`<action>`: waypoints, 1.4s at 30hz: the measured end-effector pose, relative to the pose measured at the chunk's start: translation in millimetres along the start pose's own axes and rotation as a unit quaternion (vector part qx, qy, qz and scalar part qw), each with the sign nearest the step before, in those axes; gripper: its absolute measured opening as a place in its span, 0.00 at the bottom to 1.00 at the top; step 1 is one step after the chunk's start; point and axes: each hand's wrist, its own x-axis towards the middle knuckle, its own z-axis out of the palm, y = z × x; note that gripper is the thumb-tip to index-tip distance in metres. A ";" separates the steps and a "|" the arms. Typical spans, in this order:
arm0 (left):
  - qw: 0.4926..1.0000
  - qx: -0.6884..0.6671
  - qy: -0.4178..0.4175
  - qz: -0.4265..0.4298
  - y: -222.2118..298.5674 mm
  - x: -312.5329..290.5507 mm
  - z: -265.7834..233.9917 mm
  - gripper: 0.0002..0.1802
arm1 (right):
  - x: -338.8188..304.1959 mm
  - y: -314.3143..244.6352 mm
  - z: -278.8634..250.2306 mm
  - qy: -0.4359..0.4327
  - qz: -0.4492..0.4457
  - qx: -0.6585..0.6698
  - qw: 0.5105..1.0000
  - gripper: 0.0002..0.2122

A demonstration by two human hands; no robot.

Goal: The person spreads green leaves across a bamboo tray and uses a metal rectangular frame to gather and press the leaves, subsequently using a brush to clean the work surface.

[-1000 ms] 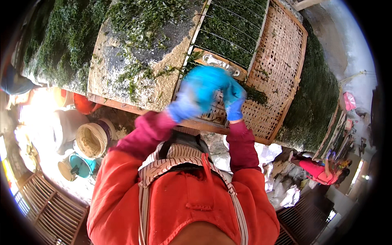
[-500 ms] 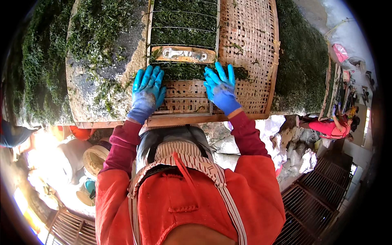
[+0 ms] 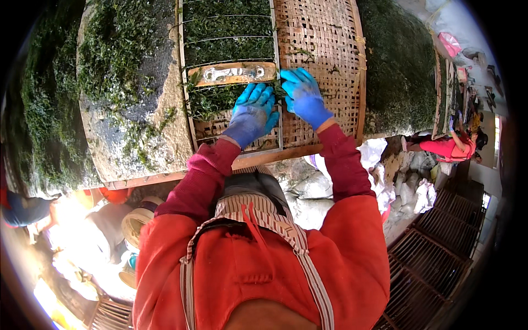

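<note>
While on green leaves, both gloved hands, left hand, right hand.

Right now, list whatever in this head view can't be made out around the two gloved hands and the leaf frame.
- Left hand: the palm and anything under it are hidden by the glove's back.
- Right hand: whether the fingertips pinch green leaves is too small to tell.
- Wire frame: its far end is cut off by the top edge.
- Woven tray: the near rim is partly hidden by both sleeves.
- Metal plate: details are too small.
</note>
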 end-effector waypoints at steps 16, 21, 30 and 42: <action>0.964 -0.084 0.253 -0.015 -32.2 -55.7 -23.2 0.22 | -33.1 -3.2 39.0 0.108 -0.158 -0.166 0.967 0.17; 0.969 -0.185 0.162 -0.012 -54.6 -59.1 -7.5 0.19 | -25.9 -27.3 36.7 0.022 -0.126 -0.154 0.980 0.19; 0.892 -0.225 0.170 -0.354 -69.6 -89.1 -47.6 0.27 | -19.3 -34.2 56.9 0.256 -0.148 0.013 0.955 0.37; 0.848 -0.130 0.483 -0.176 -98.5 -170.5 -38.9 0.21 | 71.7 -134.6 60.0 0.213 -0.277 0.100 0.932 0.41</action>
